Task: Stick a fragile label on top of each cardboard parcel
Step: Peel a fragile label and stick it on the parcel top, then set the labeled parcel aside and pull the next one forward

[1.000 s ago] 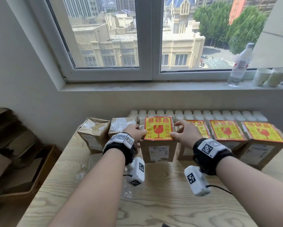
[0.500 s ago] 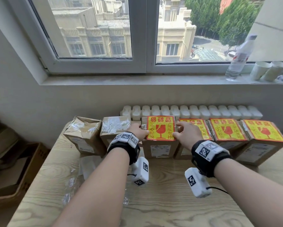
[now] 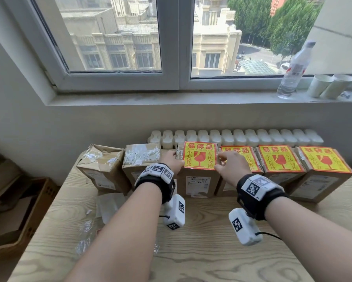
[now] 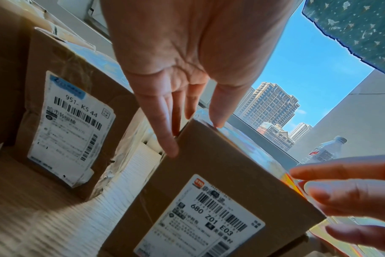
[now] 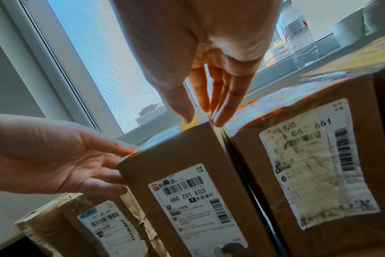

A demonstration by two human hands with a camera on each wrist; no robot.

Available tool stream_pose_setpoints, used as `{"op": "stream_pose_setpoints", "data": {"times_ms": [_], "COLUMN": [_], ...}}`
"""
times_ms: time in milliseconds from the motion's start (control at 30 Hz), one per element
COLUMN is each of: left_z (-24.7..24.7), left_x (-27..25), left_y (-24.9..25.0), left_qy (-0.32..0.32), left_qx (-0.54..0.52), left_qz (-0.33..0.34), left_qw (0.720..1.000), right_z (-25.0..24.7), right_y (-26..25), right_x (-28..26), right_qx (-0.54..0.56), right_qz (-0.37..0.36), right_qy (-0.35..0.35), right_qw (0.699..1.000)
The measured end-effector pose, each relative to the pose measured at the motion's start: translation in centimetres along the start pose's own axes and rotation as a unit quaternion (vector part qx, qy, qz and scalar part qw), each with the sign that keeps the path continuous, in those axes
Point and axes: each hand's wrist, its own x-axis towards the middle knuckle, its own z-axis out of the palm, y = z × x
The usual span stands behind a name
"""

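Note:
Several cardboard parcels stand in a row at the table's far edge. The middle parcel (image 3: pixel 197 184) (image 4: pixel 220 173) (image 5: pixel 187 156) carries a yellow and red fragile label (image 3: pixel 199 157) on top. My left hand (image 3: pixel 175 159) (image 4: pixel 187 125) touches its left top edge with straight fingers, thumb on top. My right hand (image 3: pixel 222 162) (image 5: pixel 202 114) presses the label's right edge with straight fingers. Three parcels to the right (image 3: pixel 279 159) bear labels. Two taped parcels on the left (image 3: pixel 102 165) (image 3: pixel 140 159) have bare tops.
A white radiator (image 3: pixel 232 137) runs behind the parcels. A water bottle (image 3: pixel 293 68) and paper cups (image 3: pixel 329 84) stand on the windowsill. Label backing sheets (image 3: pixel 108 204) lie on the wooden table (image 3: pixel 191 251). An open cardboard box (image 3: pixel 18 216) sits on the floor at left.
Both hands stay at the sides of the labelled middle parcel. My right hand has slid nearer along the label's right edge. The head view has tilted downwards.

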Motion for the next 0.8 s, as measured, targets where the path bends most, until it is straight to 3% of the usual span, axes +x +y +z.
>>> {"op": "stream_pose_setpoints", "data": {"times_ms": [267,533,800], "left_z": [-2.4,-8.8,-11.5], "left_x": [-1.9,-2.7,-1.0], "left_y": [-0.8,-3.7,-6.4], "left_qy": [0.109,0.212,0.187], "left_qx": [0.032,0.03,0.014], "left_qz": [0.013,-0.014,-0.047], "left_qw": [0.993,0.977,0.981], "right_z": [-0.4,1.8,5.2], "right_y": [-2.2,-8.3,-12.9], "right_x": [-0.4,0.5,1.9], "right_qx": [0.049,0.072,0.1], "right_qz": [-0.052,-0.119,-0.124], "right_qy": [0.059,0.013,-0.047], "right_qw": [0.996,0.99,0.986]}}
